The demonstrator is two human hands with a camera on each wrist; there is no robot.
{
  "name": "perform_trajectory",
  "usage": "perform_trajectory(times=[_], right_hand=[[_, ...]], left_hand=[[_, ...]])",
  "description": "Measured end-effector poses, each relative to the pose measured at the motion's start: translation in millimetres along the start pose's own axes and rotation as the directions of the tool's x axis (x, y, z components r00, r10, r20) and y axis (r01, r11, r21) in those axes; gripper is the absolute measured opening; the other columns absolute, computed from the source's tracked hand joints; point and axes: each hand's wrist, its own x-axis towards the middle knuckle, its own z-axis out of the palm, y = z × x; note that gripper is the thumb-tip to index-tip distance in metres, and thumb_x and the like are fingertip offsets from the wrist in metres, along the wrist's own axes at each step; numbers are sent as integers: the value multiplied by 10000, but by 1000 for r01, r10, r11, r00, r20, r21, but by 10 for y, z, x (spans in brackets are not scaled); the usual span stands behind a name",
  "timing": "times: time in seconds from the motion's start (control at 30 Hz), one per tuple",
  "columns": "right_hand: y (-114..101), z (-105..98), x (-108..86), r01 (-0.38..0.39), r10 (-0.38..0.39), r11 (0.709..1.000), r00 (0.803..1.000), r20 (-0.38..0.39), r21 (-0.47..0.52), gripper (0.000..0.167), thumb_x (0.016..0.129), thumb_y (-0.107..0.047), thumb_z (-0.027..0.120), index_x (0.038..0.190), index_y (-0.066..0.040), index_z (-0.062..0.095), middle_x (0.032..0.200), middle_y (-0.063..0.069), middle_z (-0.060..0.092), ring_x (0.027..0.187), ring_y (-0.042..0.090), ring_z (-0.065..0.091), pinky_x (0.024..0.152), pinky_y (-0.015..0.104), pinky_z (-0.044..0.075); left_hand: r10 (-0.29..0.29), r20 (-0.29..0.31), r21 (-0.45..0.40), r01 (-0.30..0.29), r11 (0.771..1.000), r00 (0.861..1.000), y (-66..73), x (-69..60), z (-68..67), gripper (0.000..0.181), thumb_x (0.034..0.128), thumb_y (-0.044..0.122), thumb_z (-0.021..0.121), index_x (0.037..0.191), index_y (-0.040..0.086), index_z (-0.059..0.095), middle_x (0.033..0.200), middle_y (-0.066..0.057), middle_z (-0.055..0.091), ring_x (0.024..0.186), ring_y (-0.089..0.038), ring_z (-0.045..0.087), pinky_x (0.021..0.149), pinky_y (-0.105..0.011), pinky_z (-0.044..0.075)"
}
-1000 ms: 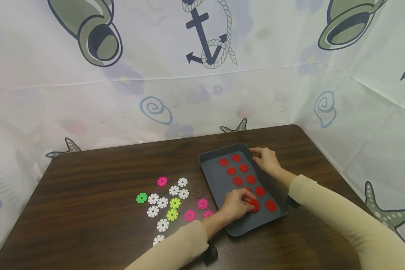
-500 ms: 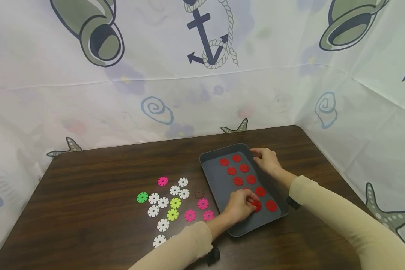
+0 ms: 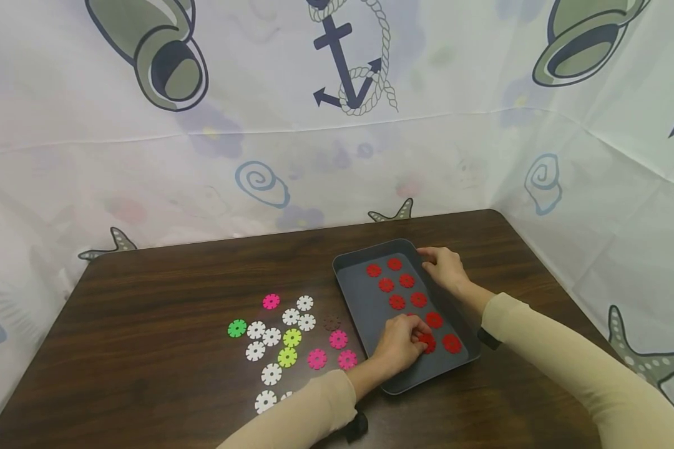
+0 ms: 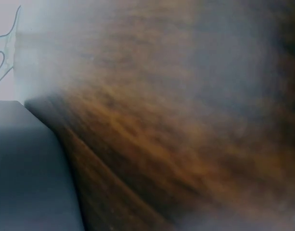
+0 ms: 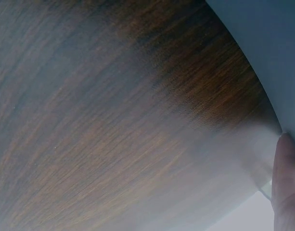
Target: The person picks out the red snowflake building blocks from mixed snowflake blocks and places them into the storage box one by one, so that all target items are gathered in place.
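A dark grey baking tray (image 3: 364, 305) lies tilted across the right half of the table. In it, red notched plastic discs (image 3: 418, 299) form two rows. My left hand (image 3: 400, 343) reaches over the tray's near part and pinches a red disc (image 3: 429, 343) between thumb and fingers at the near end of the left row. Another disc in that row is partly covered by the hand. On the far right side, my right hand (image 3: 445, 267) touches the tray's rim with its fingertips. A fingertip (image 5: 286, 154) meets the tray's outer wall in the right wrist view.
Left of the tray, loose notched discs lie on the brown table (image 3: 163, 324): several white discs (image 3: 271, 337), several pink discs (image 3: 317, 359), two yellow discs (image 3: 292, 338), a green disc (image 3: 237, 328) and a dark brown disc (image 3: 331, 322). A patterned curtain (image 3: 202, 187) hangs behind.
Over the last second my left hand has shifted slightly right and stays at the same red disc. The right hand keeps its place at the rim. The head view has moved slightly.
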Motion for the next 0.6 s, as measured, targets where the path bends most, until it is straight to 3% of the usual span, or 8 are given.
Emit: perform_trajectory(times=[0.13,0.6], right_hand=[[-10,-4,0,2,-2,1000,1000,-1,-1,358,903,3,551,1260,35,555,848,171,642,499,112,404,487,246,366],[-18,-10,1,-14,14,1000,1000,10,-7,362,907,-9,556,1268,23,554,1025,226,656,606,160,474,550,258,401]], left_hand=[[11,-7,23,-11,1000,1000,9,-7,-12,169,719,-2,767,853,82,712,810,-4,647,655,7,529,588,-100,413],[13,-14,61,-12,998,1000,14,-29,-31,172,725,43,779,881,87,722,795,-6,617,687,-36,559,603,-113,413]])
